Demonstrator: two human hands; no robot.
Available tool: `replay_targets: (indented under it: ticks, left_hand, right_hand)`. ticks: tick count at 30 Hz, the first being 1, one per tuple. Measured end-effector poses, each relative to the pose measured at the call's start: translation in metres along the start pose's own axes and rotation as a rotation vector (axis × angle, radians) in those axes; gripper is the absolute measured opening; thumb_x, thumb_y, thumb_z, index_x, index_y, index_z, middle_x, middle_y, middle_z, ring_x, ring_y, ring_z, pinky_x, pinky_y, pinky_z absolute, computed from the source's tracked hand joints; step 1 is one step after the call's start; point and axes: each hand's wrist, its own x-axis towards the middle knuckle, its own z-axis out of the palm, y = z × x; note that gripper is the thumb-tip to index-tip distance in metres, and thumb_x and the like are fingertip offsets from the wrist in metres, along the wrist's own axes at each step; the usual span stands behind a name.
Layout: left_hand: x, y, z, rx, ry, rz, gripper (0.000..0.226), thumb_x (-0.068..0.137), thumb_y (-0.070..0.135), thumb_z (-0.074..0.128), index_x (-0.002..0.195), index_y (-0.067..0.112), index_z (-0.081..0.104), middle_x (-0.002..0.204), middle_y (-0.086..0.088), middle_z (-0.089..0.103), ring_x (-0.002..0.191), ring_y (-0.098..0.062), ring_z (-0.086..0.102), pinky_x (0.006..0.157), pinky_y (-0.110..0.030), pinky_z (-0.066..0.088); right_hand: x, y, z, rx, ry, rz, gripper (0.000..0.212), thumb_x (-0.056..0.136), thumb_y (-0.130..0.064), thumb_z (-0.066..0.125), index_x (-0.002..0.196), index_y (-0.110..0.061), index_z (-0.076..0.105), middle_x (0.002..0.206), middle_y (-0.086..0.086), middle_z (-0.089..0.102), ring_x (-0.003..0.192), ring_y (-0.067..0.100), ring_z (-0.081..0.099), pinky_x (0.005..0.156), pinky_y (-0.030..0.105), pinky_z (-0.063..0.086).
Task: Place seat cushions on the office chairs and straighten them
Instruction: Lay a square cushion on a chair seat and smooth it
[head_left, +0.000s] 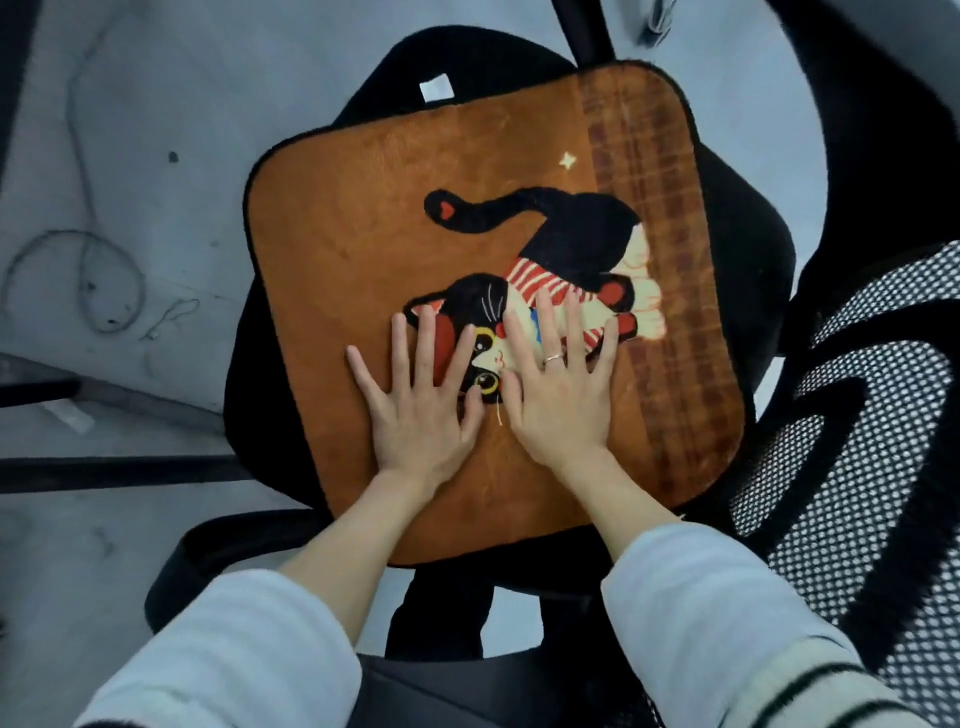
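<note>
Seat cushion (374, 218): brown plush, black trim, rounded near-square, lying flat on the black seat of the office chair (410, 67) at centre frame. It sits rotated relative to the seat: one corner points toward the upper right of the frame, the opposite one toward the lower centre, so black seat fabric shows beyond its upper left and right edges. The plaid band runs along the cushion's right edge, from upper centre down to lower right. The printed cat lies with its long axis from upper right to lower left, tail toward the upper left, head toward lower centre, under the hands.

Left hand (415, 410): flat on the cushion, fingers spread and straight, palm down, just left of the cat's face.

Right hand (558, 400): flat likewise, fingers spread over the cat's striped body, ring (552, 358) on one finger. Thumbs of the two hands nearly touch.

Both sleeves are light grey-blue, entering from the bottom edge.

Mesh backrest (857, 415), black and white, stands at the right of the frame. Grey floor (130, 156) at upper left carries scuffs and a looped mark.
</note>
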Motion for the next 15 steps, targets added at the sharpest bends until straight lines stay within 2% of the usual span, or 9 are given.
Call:
replay_targets:
  ticks: [4, 7, 9, 12, 13, 15]
  left_hand:
    - [0.001, 0.001, -0.009, 0.001, -0.037, 0.015, 0.059, 0.093, 0.044, 0.025, 0.149, 0.033, 0.008, 0.158, -0.012, 0.009, 0.145, -0.033, 0.010, 0.106, -0.071, 0.010]
    - [-0.005, 0.000, -0.014, -0.009, -0.085, 0.049, 0.061, 0.092, 0.048, 0.019, 0.149, 0.033, 0.005, 0.158, -0.012, 0.002, 0.145, -0.035, 0.002, 0.107, -0.071, 0.004]
    - [-0.013, -0.003, -0.022, 0.046, -0.157, 0.298, 0.062, 0.090, 0.052, 0.018, 0.149, 0.034, 0.010, 0.158, -0.010, -0.002, 0.145, -0.035, -0.001, 0.105, -0.073, 0.005]
    - [-0.021, -0.020, -0.021, 0.104, -0.209, 0.892, 0.059, 0.090, 0.055, 0.027, 0.146, 0.037, 0.021, 0.157, -0.007, 0.007, 0.145, -0.033, 0.004, 0.102, -0.075, 0.005]
    - [-0.017, -0.026, -0.021, 0.118, -0.201, 1.021, 0.059, 0.090, 0.057, 0.029, 0.146, 0.037, 0.021, 0.157, -0.007, 0.011, 0.145, -0.032, 0.005, 0.103, -0.075, 0.005]
    - [-0.004, -0.035, -0.018, 0.133, -0.187, 1.154, 0.060, 0.090, 0.059, 0.029, 0.146, 0.037, 0.021, 0.157, -0.007, 0.013, 0.145, -0.030, 0.006, 0.104, -0.074, 0.004]
  right_hand:
    - [0.001, 0.000, -0.009, 0.005, -0.046, 0.009, 0.053, 0.095, -0.043, 0.033, 0.146, -0.028, 0.031, 0.155, 0.009, 0.027, 0.143, 0.033, 0.024, 0.112, 0.060, 0.010]
    - [-0.004, 0.005, -0.018, 0.036, -0.123, 0.050, 0.053, 0.095, -0.044, 0.035, 0.145, -0.030, 0.032, 0.155, 0.006, 0.028, 0.144, 0.029, 0.024, 0.113, 0.060, 0.015]
    - [-0.015, 0.014, -0.031, 0.101, -0.170, 0.238, 0.053, 0.096, -0.044, 0.032, 0.147, -0.031, 0.026, 0.158, 0.003, 0.019, 0.147, 0.025, 0.015, 0.114, 0.058, 0.008]
    - [-0.034, 0.020, -0.039, 0.199, -0.257, 0.628, 0.057, 0.098, -0.044, 0.027, 0.151, -0.033, 0.009, 0.161, -0.001, -0.001, 0.148, 0.021, -0.002, 0.117, 0.054, 0.000]
    - [-0.037, 0.018, -0.040, 0.227, -0.255, 0.701, 0.057, 0.098, -0.044, 0.026, 0.151, -0.033, 0.007, 0.160, -0.002, -0.004, 0.148, 0.021, -0.004, 0.117, 0.054, 0.001]
    - [-0.036, 0.014, -0.035, 0.271, -0.213, 0.771, 0.056, 0.098, -0.044, 0.025, 0.150, -0.033, 0.009, 0.161, -0.001, -0.004, 0.148, 0.022, -0.003, 0.117, 0.055, 0.002]
